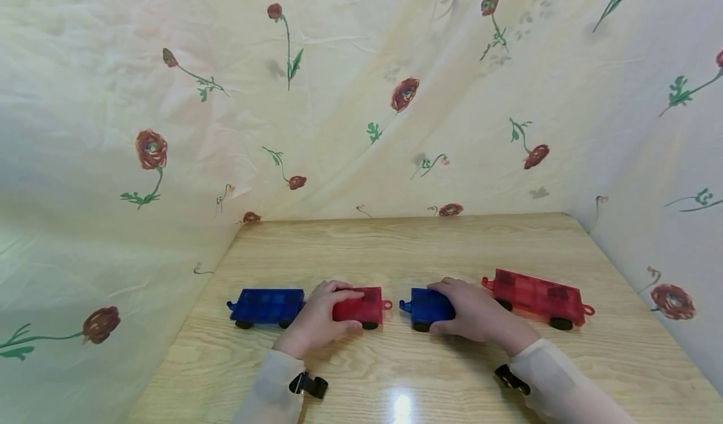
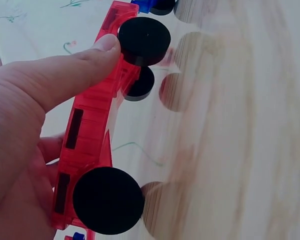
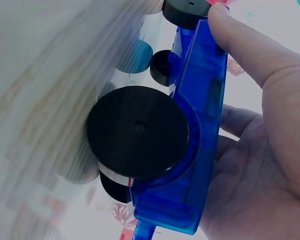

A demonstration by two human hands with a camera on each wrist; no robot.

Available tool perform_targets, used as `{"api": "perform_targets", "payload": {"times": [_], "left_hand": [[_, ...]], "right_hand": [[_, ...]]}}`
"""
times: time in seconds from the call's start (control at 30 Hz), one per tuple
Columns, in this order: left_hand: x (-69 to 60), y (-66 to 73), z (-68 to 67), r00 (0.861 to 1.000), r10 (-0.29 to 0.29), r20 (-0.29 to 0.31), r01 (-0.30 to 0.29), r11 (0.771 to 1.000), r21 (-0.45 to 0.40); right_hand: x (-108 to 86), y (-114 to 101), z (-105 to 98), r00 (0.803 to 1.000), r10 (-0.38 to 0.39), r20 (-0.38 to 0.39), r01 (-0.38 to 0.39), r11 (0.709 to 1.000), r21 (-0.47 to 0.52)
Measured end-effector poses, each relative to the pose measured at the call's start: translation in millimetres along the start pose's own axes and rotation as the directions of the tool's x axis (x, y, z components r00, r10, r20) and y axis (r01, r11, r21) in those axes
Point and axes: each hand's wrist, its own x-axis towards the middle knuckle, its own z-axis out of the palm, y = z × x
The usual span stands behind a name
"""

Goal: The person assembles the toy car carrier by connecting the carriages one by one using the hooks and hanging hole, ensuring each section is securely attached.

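You can read no text, label, brand, number or sign in any of your three views, from upper left to lower right of each frame.

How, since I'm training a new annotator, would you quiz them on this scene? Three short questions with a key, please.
1. Multiple choice: the left hand holds a wagon. Its colour is (A) blue, (B) red, (C) green.
2. True or false: in the head view, that wagon touches the blue wagon held by the right hand.
3. Count: how many wagons show in the head view?

Key:
1. B.
2. False; a gap shows between them.
3. Four: the two held, the far-left blue wagon and the far-right red wagon.
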Motion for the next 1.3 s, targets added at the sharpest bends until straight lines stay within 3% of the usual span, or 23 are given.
{"api": "perform_targets", "payload": {"times": [0.43, 1.3], "left_hand": [[-1.7, -6.2, -1.1, 0.999, -0.014, -0.033, 0.011, 0.998, -0.068], [-1.2, -7.7, -2.0, 0.999, -0.016, -0.034, 0.014, 0.999, -0.049]], "right_hand": [[11.4, -3, 3, 1.0, 0.009, 0.023, -0.01, 0.999, 0.035], [31.9, -20, 11, 0.999, -0.035, 0.035, 0.032, 0.995, 0.092]]}}
